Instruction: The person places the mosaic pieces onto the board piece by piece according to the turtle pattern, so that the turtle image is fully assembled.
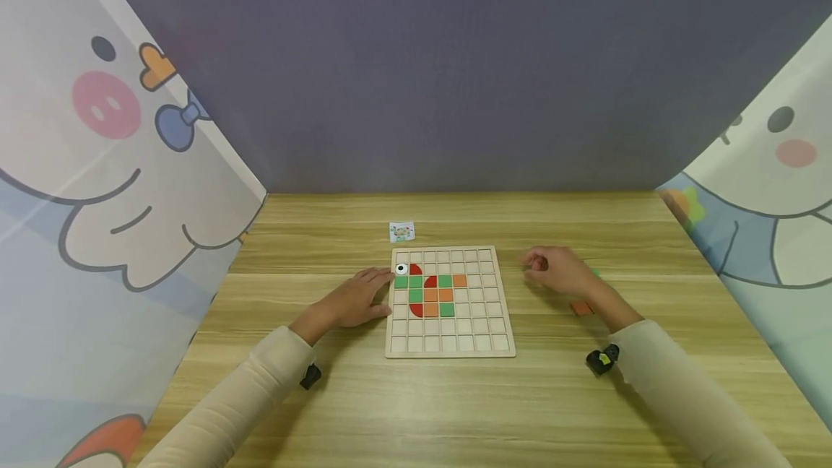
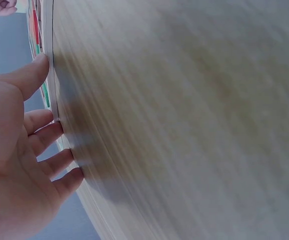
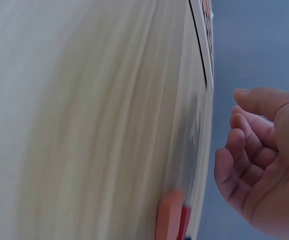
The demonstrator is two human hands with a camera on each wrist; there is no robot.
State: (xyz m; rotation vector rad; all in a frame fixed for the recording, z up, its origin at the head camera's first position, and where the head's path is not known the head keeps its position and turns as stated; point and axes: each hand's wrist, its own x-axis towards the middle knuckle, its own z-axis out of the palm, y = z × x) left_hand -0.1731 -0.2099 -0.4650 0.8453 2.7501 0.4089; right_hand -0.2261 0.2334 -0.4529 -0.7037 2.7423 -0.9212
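Observation:
A pale wooden grid board (image 1: 481,325) lies on the table. On its left part sit an eye tile (image 1: 401,269), red curved tiles (image 1: 416,310) and several green (image 1: 415,295) and orange (image 1: 445,295) square tiles. My left hand (image 1: 351,300) rests beside the board, its thumb and fingertips touching the left edge. In the left wrist view that hand (image 2: 14,155) has its fingers spread along the rim. To the right of the board, my right hand (image 1: 560,270) hovers above the table. The right wrist view shows this hand (image 3: 274,155) with loosely curled fingers and nothing held.
A small printed card (image 1: 401,231) lies behind the board's far left corner. Orange pieces (image 1: 581,308) and a green piece (image 1: 594,272) lie beside the right forearm, partly hidden by it. A dark panel (image 1: 455,92) rises behind the table.

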